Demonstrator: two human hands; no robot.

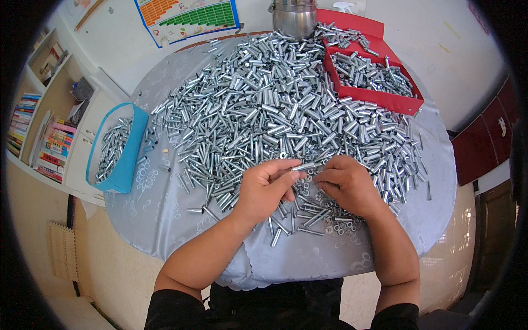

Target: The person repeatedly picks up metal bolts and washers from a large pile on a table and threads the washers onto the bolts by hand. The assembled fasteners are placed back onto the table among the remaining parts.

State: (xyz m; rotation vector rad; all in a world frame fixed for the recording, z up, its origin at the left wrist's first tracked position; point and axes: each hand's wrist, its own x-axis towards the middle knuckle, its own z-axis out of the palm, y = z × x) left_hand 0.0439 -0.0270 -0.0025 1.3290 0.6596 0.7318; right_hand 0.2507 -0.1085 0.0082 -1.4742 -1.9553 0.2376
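Observation:
Over the near side of the pile, my left hand (265,188) pinches a shiny metal sleeve (303,166) between thumb and fingers, lying almost level. My right hand (350,185) is closed close to the sleeve's right end, its fingertips pinched together; whatever they hold is too small to make out. Loose washers and nuts (341,226) lie below the right hand. Beneath and between both hands are several bolts (280,226). A large heap of metal sleeves and bolts (247,104) spreads behind my hands across the table.
A blue fabric bin (125,165) with metal parts stands at the table's left. At the back right sits a red box (379,99) of bolts with its lid open. Behind the heap is a steel pot (295,21). A silvery cloth (159,220) covers the round table.

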